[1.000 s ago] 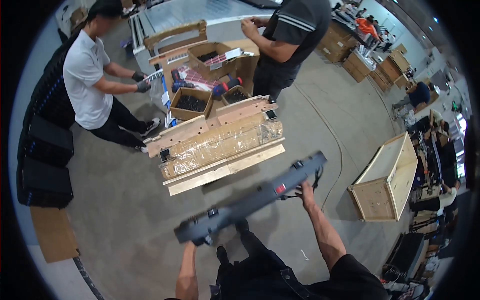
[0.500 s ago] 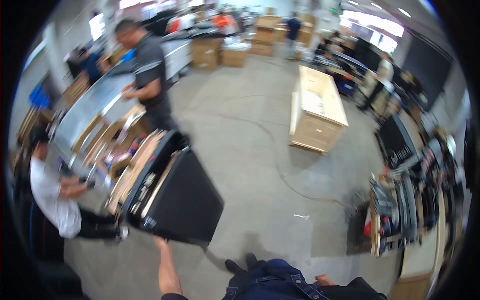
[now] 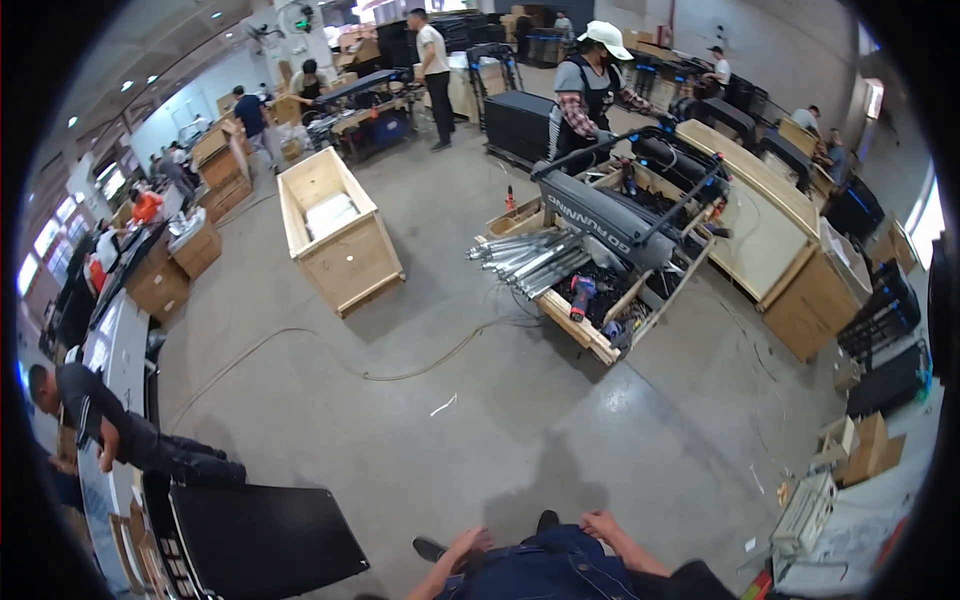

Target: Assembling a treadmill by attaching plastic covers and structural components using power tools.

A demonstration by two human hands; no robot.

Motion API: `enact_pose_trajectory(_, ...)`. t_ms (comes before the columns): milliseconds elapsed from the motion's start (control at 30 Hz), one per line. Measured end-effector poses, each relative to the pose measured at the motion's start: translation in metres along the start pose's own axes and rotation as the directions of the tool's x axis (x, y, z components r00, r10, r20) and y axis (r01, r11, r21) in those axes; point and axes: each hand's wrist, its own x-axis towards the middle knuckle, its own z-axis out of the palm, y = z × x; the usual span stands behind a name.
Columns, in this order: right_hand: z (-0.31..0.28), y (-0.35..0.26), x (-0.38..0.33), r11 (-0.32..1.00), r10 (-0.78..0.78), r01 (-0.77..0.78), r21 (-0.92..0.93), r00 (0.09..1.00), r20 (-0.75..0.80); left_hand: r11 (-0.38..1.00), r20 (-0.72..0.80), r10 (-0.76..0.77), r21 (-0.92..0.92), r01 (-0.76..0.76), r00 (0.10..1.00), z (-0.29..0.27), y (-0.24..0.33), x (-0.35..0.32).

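Note:
My left hand [image 3: 470, 543] is low in front of my body, its fingers loosely curled with nothing visible in them. My right hand [image 3: 603, 525] is held at the other side of my dark blue overalls [image 3: 545, 570], also curled and seemingly holding nothing. Nearest to the left hand is a large flat black panel [image 3: 265, 535] at the lower left, apart from the hand. It stands tilted against a stack of boards. Both hands are over the grey floor, touching none of the things around.
An open wooden crate [image 3: 345, 262] stands ahead, left of centre. Right of it, a wooden cart [image 3: 600, 345] carries metal tubes [image 3: 535, 255], a cordless drill [image 3: 580, 297] and a black frame. A hose [image 3: 400, 375] crosses the floor. Co-workers stand at the left [image 3: 110, 425] and behind the cart [image 3: 590, 95].
My view has swung to the right. The left hand, earlier at the black panel's lower edge, is off it and near my body. The right hand has come forward into fuller view.

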Motion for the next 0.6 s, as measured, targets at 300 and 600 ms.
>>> enact_pose_trajectory(300, -0.258, 0.027, 0.008, 0.689, 0.172, 0.184, 0.701, 0.898, -0.405, 0.910, -0.174, 0.088, 0.415, -0.008, 0.981, 0.197, 0.189, 0.153)
enact_pose_trajectory(600, -0.353, 0.026, 0.059, 0.808, 0.252, -0.054, 0.586, 0.932, -0.261, 0.915, 0.015, 0.400, 0.050, -0.401, 0.916, 0.459, 0.429, 0.282)
